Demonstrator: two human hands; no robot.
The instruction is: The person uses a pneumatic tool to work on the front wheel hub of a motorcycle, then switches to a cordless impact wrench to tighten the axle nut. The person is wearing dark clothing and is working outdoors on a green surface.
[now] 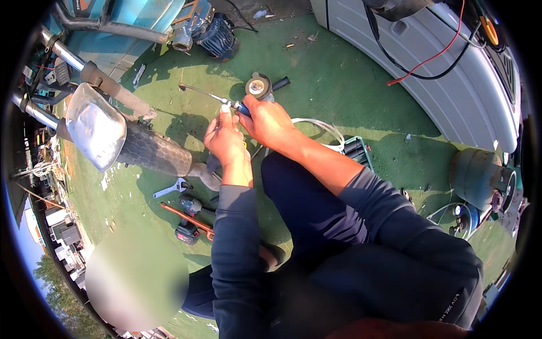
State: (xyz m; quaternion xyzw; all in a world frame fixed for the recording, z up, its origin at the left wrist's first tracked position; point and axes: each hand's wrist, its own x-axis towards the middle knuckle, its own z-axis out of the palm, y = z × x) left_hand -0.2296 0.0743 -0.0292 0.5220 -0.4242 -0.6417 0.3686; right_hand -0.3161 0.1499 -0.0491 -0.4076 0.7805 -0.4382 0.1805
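Observation:
My right hand is closed around the blue handle of a thin-tubed torch. The torch's slim metal tube points to the left and ends in a small bent tip. My left hand pinches the torch near the silver fitting where tube and handle meet. What else lies in its fingers is hidden, though a bit of yellow shows beside the palm. Just beyond my hands an angle grinder with a round disc lies on the green floor. Pale hoses loop out from beside my right forearm.
Left stands a motorcycle fork with a mirror-like shell. An adjustable wrench, an orange pipe wrench and a cordless impact wrench lie nearby. An electric motor is at the back, a white panel and gas cylinder right.

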